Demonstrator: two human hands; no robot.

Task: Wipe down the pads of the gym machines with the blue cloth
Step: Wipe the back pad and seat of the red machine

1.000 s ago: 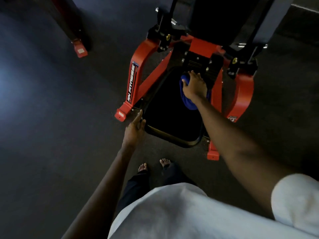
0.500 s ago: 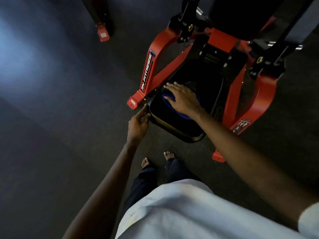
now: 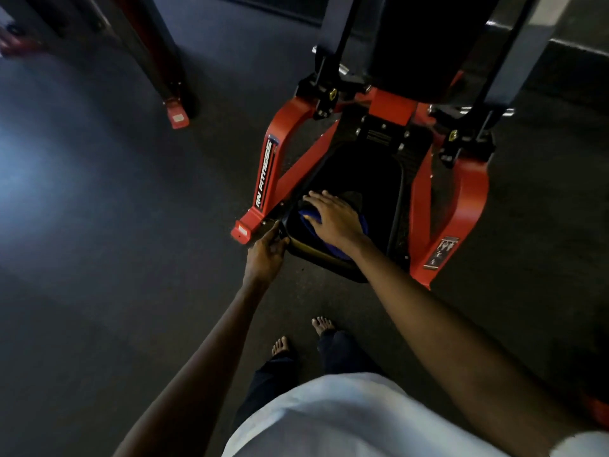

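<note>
A black seat pad point(image 3: 372, 179) sits low inside the red frame point(image 3: 268, 173) of a gym machine. My right hand point(image 3: 333, 219) lies flat on the blue cloth point(image 3: 308, 216) and presses it onto the near left part of the pad. Most of the cloth is hidden under the palm. My left hand point(image 3: 265, 255) grips the pad's near left corner, fingers curled around its edge.
A second machine's dark post with a red foot point(image 3: 178, 118) stands on the dark rubber floor to the left. A black back pad point(image 3: 425, 41) rises behind the seat between two upright arms. My bare feet point(image 3: 301, 336) stand just in front of the seat.
My right hand has slid the cloth from the far end of the seat pad toward its near left corner. My left hand has closed on the pad's corner.
</note>
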